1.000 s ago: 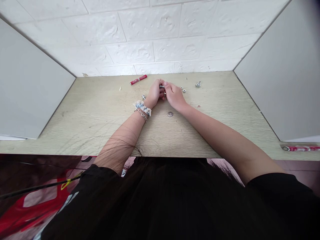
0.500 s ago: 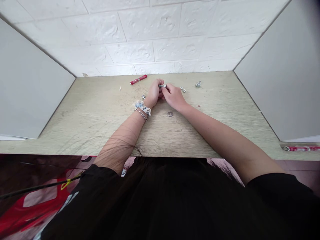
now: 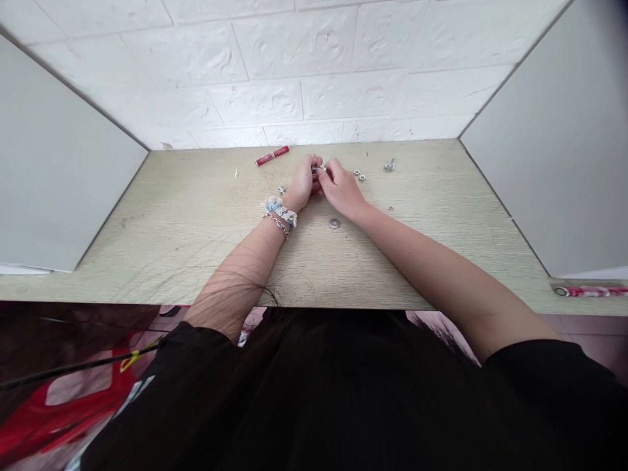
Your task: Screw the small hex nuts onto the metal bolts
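Observation:
My left hand (image 3: 305, 183) and my right hand (image 3: 340, 188) meet above the table near its back, both with fingers closed. Between them is a small metal bolt (image 3: 316, 170), mostly hidden by the fingers. The left hand grips one end, and the right thumb and fingers pinch the other end. A flat round washer (image 3: 334, 224) lies on the table in front of the hands. Two nuts (image 3: 360, 175) sit just right of my right hand. Beside my left wrist lies a small metal fastener (image 3: 281, 190), partly blocked from view by the wrist.
A red tube (image 3: 271, 156) rests at the back left. Another metal bolt piece (image 3: 390, 165) stands at the back right. A red and white tube (image 3: 596, 292) lies at the right front edge. White brick wall (image 3: 275, 98) and grey side panels (image 3: 63, 150) bound the table (image 3: 161, 229).
Both hands stay in the same place. The right fingers have shifted slightly around the bolt, covering more of its end.

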A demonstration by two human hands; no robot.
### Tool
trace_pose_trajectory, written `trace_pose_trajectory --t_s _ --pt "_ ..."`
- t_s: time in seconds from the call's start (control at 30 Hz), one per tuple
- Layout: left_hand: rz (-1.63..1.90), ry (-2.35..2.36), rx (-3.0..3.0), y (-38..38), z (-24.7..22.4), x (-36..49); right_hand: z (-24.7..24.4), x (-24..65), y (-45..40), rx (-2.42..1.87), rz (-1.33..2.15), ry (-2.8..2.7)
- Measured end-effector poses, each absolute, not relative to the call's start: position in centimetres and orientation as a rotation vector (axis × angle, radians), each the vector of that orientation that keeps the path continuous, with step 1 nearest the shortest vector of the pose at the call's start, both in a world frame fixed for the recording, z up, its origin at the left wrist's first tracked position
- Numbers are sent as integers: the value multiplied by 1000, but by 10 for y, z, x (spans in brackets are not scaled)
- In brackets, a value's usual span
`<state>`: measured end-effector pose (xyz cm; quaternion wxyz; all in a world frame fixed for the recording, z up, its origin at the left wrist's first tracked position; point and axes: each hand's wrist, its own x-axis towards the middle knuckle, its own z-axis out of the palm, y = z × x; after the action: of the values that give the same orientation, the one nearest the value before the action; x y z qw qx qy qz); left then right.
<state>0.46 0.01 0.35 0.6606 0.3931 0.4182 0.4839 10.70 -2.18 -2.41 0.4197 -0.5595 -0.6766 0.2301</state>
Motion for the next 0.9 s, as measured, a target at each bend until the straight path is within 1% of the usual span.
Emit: trace_pose_trajectory --t_s 0.5,0.77,0.9 --pt "1055 971 902 3 -1 3 -21 108 -22 -1368 644 -1696" --pt "1094 967 839 -1 3 5 -17 107 -25 -1439 569 -1739" --pt "1087 986 914 -1 4 5 -15 105 -26 -1476 556 -1750"
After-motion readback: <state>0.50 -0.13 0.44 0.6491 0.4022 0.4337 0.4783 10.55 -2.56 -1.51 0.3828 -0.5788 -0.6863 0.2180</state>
